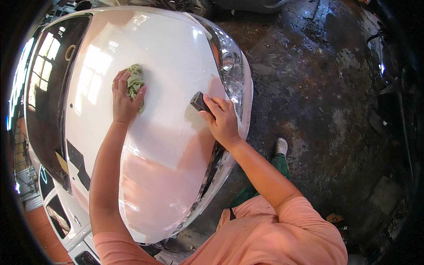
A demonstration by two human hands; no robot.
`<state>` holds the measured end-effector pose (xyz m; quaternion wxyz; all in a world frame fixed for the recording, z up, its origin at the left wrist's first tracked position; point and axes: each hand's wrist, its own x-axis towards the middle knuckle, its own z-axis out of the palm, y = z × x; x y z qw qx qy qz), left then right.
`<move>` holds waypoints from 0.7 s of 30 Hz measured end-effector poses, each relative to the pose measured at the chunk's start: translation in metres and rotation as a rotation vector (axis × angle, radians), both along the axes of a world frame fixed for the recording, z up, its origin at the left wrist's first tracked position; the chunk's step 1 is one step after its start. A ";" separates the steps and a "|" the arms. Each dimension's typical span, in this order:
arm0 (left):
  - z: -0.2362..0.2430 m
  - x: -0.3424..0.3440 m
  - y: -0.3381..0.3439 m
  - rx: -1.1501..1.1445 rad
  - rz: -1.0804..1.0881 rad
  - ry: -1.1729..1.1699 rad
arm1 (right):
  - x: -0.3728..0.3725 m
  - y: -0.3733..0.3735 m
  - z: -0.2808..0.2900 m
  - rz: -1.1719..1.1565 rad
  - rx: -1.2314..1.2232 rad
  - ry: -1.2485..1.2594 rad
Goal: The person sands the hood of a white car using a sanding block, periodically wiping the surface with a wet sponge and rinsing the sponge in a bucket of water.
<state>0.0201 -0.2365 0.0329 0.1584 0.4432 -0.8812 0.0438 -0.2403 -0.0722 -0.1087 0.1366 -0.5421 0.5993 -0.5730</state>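
My left hand (126, 99) is closed on a crumpled pale green cloth (135, 80), resting on the white car hood (163, 57) left of its middle. My right hand (221, 119) grips a small dark block (198, 101) near the hood's right edge, beside the headlight (231, 62). Pinkish-grey patches show through the white surface at the lower part and near the right edge.
The windshield (48, 101) curves along the left, with a white car's side below it. My foot in a light clog (281, 145) stands on the dark, stained floor (327, 110). A dark vehicle part (247, 4) shows at the top.
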 end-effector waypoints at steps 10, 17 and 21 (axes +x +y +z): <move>0.000 -0.006 -0.003 0.001 0.005 0.009 | -0.003 -0.015 0.000 -0.008 0.026 -0.024; -0.002 -0.024 -0.008 0.019 -0.001 0.039 | -0.045 -0.076 -0.004 -0.087 0.055 -0.038; -0.001 -0.011 -0.004 0.015 0.018 0.014 | -0.012 -0.033 -0.006 -0.078 -0.025 0.005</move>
